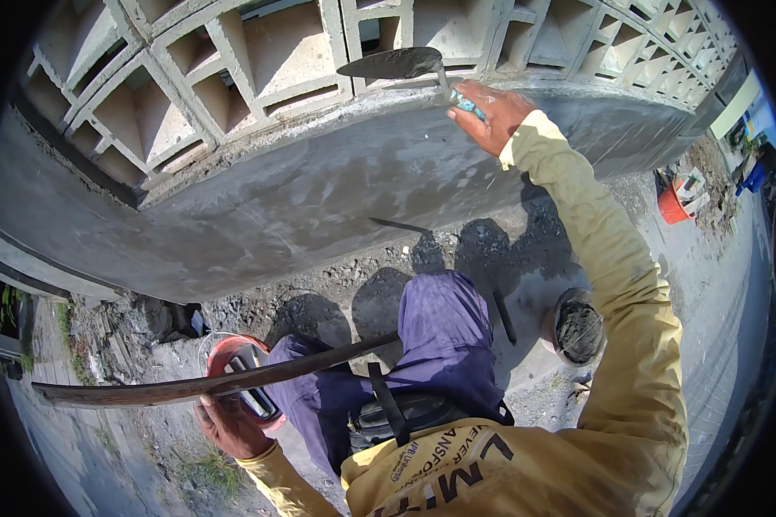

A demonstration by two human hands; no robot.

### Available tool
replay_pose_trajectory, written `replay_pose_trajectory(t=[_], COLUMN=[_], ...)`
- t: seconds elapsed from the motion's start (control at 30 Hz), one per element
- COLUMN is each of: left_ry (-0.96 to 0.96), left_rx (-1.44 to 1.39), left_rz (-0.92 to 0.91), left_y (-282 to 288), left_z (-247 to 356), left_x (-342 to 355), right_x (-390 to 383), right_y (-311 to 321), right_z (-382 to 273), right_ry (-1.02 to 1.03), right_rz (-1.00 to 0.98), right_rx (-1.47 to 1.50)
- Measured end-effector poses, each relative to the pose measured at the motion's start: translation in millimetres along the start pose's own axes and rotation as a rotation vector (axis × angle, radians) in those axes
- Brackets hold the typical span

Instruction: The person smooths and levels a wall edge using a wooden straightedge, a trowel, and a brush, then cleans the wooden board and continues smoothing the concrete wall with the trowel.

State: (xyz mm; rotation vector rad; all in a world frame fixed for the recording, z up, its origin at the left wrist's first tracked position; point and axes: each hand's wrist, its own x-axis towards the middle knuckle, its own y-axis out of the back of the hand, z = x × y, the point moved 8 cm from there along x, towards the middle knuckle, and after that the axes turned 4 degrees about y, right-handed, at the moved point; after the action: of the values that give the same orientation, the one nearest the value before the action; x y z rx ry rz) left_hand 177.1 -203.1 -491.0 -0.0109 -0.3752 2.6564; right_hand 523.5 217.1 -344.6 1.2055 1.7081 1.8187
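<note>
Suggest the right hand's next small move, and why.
Probably lower the trowel to the ledge: the right hand holds it by the handle near there, and the ledge's edge looks rougher than the grey wall below.

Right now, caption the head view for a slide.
Right hand holding a trowel near the openwork wall, left hand holding a long brown board.

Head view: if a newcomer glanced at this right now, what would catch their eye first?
Probably the trowel, raised at top centre in the right hand before the pale openwork blocks above a smooth grey wall. Next, the long brown strip slanting across the lower left, the left hand at its lower edge. Purple trousers stand out near the middle.
</note>
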Motion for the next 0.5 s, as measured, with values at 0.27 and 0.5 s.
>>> replay_pose_trajectory(t=[0.27,0.5], left_ry=[-0.002,0.033], left_rx=[-0.019,-0.022], left_rz=[-0.020,-0.016], left_y=[-11.5,-5.2], left_z=[-2.1,-10.7], left_x=[-0.6,-1.7], right_x=[-0.6,-4.6], right_y=[-10.0,-17.8], right_z=[4.1,5.8], right_ry=[0.067,0.028], right_rz=[0.007,0.063], right_rx=[-0.041,-0.049])
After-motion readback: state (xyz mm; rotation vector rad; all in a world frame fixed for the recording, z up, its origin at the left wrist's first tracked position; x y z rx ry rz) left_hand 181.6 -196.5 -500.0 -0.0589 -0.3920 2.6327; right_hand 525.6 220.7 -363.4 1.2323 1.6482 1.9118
